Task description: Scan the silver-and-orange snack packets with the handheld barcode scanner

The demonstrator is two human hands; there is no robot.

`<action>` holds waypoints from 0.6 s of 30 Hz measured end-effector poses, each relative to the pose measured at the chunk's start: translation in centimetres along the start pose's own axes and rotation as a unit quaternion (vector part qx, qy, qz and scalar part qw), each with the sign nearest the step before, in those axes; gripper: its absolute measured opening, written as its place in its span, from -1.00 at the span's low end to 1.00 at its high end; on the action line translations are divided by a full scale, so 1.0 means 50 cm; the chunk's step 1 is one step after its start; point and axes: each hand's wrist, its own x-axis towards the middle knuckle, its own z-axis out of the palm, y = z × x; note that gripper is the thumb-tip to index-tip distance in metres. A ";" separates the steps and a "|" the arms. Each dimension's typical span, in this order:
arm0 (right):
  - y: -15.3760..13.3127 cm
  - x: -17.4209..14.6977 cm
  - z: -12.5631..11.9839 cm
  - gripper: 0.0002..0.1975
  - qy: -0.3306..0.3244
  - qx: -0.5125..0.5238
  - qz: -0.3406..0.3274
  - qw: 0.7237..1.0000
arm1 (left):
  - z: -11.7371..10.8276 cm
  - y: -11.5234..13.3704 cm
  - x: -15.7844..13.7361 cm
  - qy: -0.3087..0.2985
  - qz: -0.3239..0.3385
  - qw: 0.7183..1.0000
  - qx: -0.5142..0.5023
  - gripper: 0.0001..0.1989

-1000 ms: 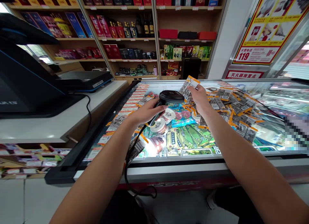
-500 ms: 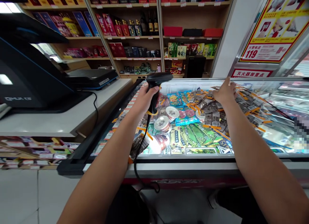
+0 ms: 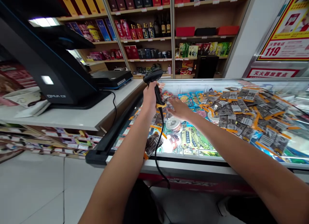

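A black barcode scanner point(image 3: 153, 76) with yellow trim is gripped by its handle in my left hand point(image 3: 149, 96); its cord hangs down over the freezer's front edge. My right hand point(image 3: 179, 108) stretches left across the freezer, fingers extended, close to the base of the scanner handle. No held item shows in it. Dark packets with orange edges point(image 3: 241, 109) are heaped to the right on the chest freezer point(image 3: 200, 165). Another such packet point(image 3: 152, 143) lies at the near left, below my left hand. Round tubs point(image 3: 173, 124) and a green packet point(image 3: 200, 137) show beneath my right forearm.
A counter point(image 3: 79, 116) stands at the left with a black checkout terminal point(image 3: 60, 85) and a flat scale point(image 3: 113, 78). Shelves point(image 3: 149, 39) of bottles and boxes line the back. A red and yellow sign point(image 3: 281, 40) is on the right.
My right hand has moved left from the heaped packets to beside the scanner. The scanner has tilted in my left hand. The view has turned left.
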 end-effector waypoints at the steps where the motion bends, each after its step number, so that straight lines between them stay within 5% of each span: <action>1: 0.002 0.011 0.006 -0.29 -0.006 -0.012 0.010 1.000 | 0.000 0.000 -0.001 -0.002 0.004 1.000 0.005 -0.74; 8: -0.005 -0.026 -0.037 -0.61 0.037 -0.088 -0.069 0.993 | 0.002 0.003 -0.004 -0.004 0.034 0.999 0.028 -0.75; 12: 0.003 -0.066 -0.070 -0.74 0.031 -0.027 -0.035 0.999 | 0.008 0.003 -0.007 -0.006 0.034 0.999 0.027 -0.75; 18: 0.037 -0.060 -0.076 -0.25 -0.043 0.088 0.095 0.991 | 0.021 0.002 -0.012 -0.037 0.037 0.997 0.049 -0.79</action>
